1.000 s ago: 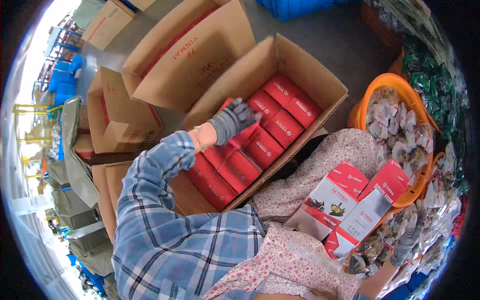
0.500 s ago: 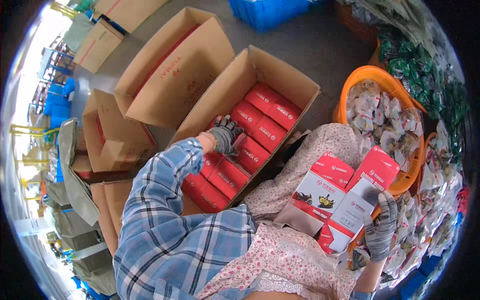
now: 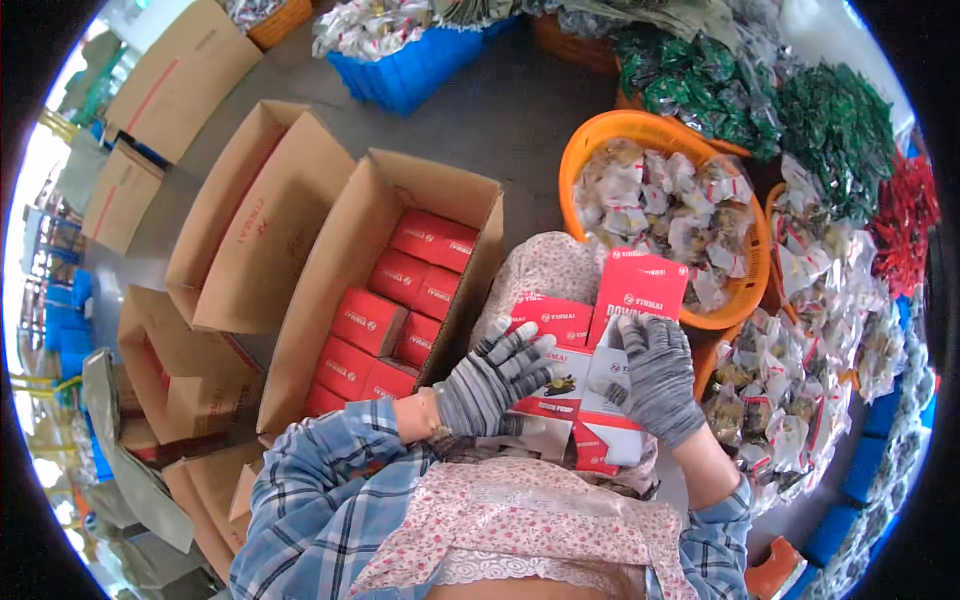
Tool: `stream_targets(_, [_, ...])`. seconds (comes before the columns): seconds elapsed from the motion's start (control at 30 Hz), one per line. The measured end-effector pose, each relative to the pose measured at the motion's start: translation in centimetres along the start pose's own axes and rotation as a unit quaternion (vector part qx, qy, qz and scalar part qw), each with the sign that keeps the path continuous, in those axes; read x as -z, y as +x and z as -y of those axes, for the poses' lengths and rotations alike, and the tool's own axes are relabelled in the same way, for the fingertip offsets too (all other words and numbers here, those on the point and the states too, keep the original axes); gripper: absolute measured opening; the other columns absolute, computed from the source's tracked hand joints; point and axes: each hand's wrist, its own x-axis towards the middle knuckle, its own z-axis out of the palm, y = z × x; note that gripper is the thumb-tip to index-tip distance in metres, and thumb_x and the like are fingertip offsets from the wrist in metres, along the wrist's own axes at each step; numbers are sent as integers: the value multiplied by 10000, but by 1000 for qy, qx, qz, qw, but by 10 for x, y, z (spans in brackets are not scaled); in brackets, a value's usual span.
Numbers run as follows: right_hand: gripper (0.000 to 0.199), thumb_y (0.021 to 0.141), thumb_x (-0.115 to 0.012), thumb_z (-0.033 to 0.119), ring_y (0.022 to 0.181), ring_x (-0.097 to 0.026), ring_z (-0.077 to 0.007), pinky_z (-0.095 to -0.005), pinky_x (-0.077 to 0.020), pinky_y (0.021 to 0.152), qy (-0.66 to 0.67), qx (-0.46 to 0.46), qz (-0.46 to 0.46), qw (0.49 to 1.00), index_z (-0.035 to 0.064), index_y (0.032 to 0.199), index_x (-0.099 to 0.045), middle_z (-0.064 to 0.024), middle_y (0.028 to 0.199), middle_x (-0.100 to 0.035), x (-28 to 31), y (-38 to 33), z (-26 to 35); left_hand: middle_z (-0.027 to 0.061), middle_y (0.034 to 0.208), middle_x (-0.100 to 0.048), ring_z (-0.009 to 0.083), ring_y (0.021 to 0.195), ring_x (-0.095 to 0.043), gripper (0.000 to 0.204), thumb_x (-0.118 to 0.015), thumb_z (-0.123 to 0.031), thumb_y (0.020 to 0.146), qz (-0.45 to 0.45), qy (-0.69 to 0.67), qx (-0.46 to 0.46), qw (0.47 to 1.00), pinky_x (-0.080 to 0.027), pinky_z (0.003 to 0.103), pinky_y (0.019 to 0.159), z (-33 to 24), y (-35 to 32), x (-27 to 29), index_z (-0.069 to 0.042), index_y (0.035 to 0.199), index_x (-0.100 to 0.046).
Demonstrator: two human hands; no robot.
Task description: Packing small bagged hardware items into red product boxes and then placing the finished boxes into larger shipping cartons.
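Head view showed the open brown cardboard carton (image 3: pixel 375 300) on the floor, rows of small red boxes (image 3: pixel 400 310) filling its near end and right side, with an orange plastic basket (image 3: pixel 600 150) of clear-wrapped packets beside it. The grey-gloved left hand (image 3: pixel 490 380), at the carton a second earlier, had come back to the lap, fingers spread on the flat red-and-white box blanks (image 3: pixel 590 380). The grey-gloved right hand (image 3: pixel 655 375) clasped another blank's edge, suggesting folding.
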Motion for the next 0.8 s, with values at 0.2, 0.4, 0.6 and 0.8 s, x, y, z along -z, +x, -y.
stream_targets(0.2, [423, 803, -723, 474, 810, -583, -315, -457, -462, 723, 77, -37, 40, 996, 67, 841, -616, -132, 857, -578, 8, 6, -14, 217, 1583, -253, 423, 1485, -167, 784, -606, -505, 859, -12, -37, -9, 999, -105, 573, 1200, 3, -4, 2, -106, 1496, -383])
stream_targets(0.4, [447, 880, -686, 457, 598, -550, -208, -364, -447, 552, 225, -31, -215, 950, 59, 698, -594, -48, 628, -516, 32, -10, -7, 227, 1592, -220, 462, 1479, -145, 817, -682, -431, 835, -129, -97, -78, 984, -109, 562, 1198, -4, 12, 19, -102, 1508, -356])
stream_targets(0.6, [342, 991, -590, 344, 581, -558, -115, -251, -436, 536, 769, 1, -314, 558, 86, 767, -608, -21, 691, -615, 56, 52, -24, 277, 1581, -198, 468, 1482, -131, 833, -702, -406, 839, -222, -216, -131, 942, -107, 585, 1182, -40, 102, 62, -112, 1524, -331])
stream_targets(0.8, [223, 987, -590, 278, 817, -536, -161, -296, -440, 722, 647, 63, -358, 671, 62, 1028, -552, -57, 937, -572, 43, 45, -37, 223, 1571, -274, 417, 1435, -297, 672, -555, -335, 972, -278, -132, -378, 873, -187, 514, 1175, -25, 126, 73, -61, 1525, -289])
